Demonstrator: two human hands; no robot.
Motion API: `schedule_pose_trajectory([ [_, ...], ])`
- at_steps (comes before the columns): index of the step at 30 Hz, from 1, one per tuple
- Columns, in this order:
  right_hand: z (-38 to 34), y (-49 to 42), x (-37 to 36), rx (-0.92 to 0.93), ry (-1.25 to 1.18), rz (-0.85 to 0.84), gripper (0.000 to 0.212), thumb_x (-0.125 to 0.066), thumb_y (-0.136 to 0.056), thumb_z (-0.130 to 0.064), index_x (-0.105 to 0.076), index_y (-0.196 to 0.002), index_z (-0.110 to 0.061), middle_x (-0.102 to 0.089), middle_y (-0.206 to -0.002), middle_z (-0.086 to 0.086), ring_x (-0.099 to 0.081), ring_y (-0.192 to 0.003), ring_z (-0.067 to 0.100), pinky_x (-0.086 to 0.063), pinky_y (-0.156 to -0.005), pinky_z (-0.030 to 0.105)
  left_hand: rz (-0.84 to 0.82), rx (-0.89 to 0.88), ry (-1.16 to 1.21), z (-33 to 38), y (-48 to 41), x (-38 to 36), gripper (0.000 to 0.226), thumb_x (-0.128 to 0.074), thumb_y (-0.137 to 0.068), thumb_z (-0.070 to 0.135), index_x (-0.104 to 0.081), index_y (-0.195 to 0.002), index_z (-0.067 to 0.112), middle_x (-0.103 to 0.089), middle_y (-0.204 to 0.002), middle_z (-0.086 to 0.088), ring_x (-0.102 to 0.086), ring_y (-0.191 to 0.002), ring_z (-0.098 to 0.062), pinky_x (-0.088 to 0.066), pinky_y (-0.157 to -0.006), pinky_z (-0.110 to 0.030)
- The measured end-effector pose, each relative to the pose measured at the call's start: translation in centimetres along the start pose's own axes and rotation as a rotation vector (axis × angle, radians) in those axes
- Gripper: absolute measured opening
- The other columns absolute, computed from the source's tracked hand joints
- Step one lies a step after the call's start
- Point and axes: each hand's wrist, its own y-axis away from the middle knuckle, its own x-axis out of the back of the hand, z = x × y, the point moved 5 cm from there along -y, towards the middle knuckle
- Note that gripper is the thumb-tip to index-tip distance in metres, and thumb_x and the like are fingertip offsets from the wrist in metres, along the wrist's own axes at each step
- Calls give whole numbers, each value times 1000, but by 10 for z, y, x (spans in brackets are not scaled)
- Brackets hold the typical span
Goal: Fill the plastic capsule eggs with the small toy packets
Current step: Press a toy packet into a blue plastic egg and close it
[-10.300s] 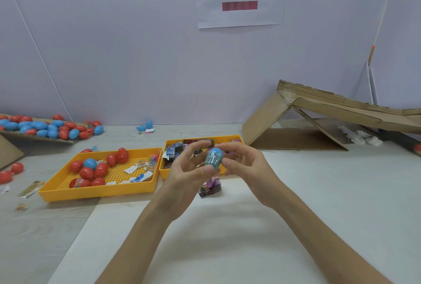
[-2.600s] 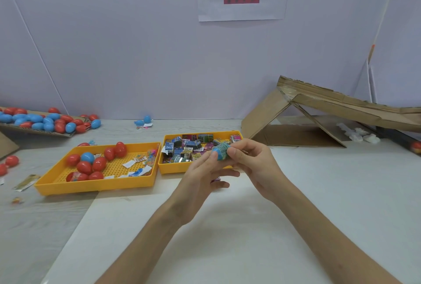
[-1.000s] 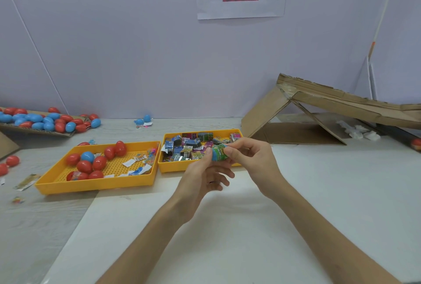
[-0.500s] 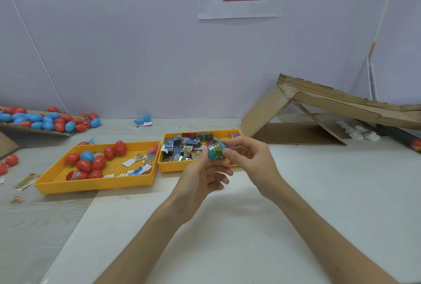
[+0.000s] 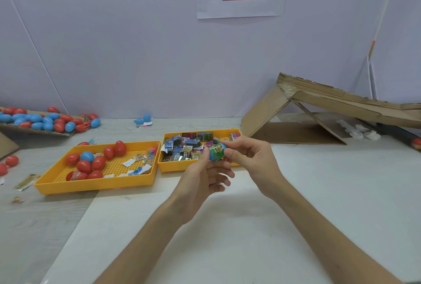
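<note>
Both hands meet just in front of the right yellow tray (image 5: 173,167), which is full of small colourful toy packets (image 5: 185,145). My left hand (image 5: 205,176) pinches a blue capsule egg half (image 5: 215,157) from below. A green toy packet (image 5: 216,149) sticks out of its top, and my right hand (image 5: 250,158) pinches and presses that packet with thumb and forefinger. The left yellow tray (image 5: 91,184) holds several red eggs (image 5: 84,166), one blue egg (image 5: 87,156) and some paper scraps.
A cardboard sheet at the far left carries many red and blue eggs (image 5: 45,122). Loose red eggs (image 5: 11,160) lie by the left edge. A folded cardboard ramp (image 5: 319,110) stands at the right rear. A white mat (image 5: 296,204) covers the table under my arms.
The green packet has turned and sits a little deeper in the blue egg half. My hands have stayed in nearly the same place over the last second.
</note>
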Motion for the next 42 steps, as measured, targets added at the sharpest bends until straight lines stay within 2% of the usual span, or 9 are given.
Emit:
schedule_pose_trajectory([
  [5,2,1,-3,-9,42,5,22,-79,-81,-32,-76,-100,-19,-77,-98,6,-72,-95,24,-59,-83,35,-15,-11,-27,-1,0,-1,65,-33,-99,61,-77,-82,16,-70,-87,-12,-64,-71,-18,-51,-64,-27],
  [7,2,0,-2,-1,17,28,18,-82,-78,-32,-77,-92,-22,-77,-93,6,-72,-88,21,-58,-78,32,23,-19,-85,-1,0,0,66,-33,-98,62,-74,-71,17,-70,-83,-12,-64,-69,-19,-51,-63,-26],
  [10,2,0,-2,8,0,35,10,-79,-76,-27,-80,-86,-24,-76,-87,5,-69,-78,15,-55,-72,25,92,-51,-165,1,-1,4,62,-40,-90,65,-60,-56,18,-66,-72,-11,-62,-64,-19,-49,-64,-28],
  [20,3,-1,0,25,22,28,16,-73,-80,-23,-78,-95,-17,-71,-88,7,-67,-76,13,-54,-71,22,46,-69,-158,-4,-2,2,56,-39,-93,61,-46,-60,16,-54,-61,-6,-56,-58,-22,-47,-60,-27],
  [22,5,-1,-1,9,14,23,18,-72,-81,-24,-77,-96,-15,-73,-89,3,-68,-79,13,-56,-72,23,36,-66,-141,-4,-2,2,55,-39,-93,61,-45,-59,17,-52,-60,-6,-55,-58,-22,-46,-61,-28],
  [26,7,0,-2,-38,-25,10,19,-76,-78,-27,-75,-92,-14,-74,-85,1,-70,-82,16,-59,-75,29,30,-65,-116,-4,-1,1,54,-41,-93,59,-45,-59,18,-50,-60,-6,-54,-56,-22,-44,-61,-29],
  [32,6,-1,1,-11,-32,40,13,-76,-78,-22,-76,-85,-11,-72,-82,6,-66,-72,13,-56,-68,23,9,-57,-98,-6,-1,-1,53,-40,-92,60,-43,-59,18,-50,-60,-6,-54,-56,-22,-46,-60,-27],
  [37,4,0,0,11,-18,26,3,-76,-80,-26,-77,-79,-24,-73,-80,0,-66,-69,10,-55,-66,22,5,-50,-97,-7,-2,-2,53,-37,-94,58,-38,-63,15,-49,-60,-7,-53,-56,-22,-46,-60,-27],
  [42,5,-1,-1,2,18,20,7,-80,-79,-27,-77,-85,-28,-74,-81,2,-69,-75,17,-57,-70,28,29,-57,-128,-5,-1,-1,55,-38,-92,61,-39,-63,15,-49,-60,-7,-53,-55,-20,-45,-59,-27],
])
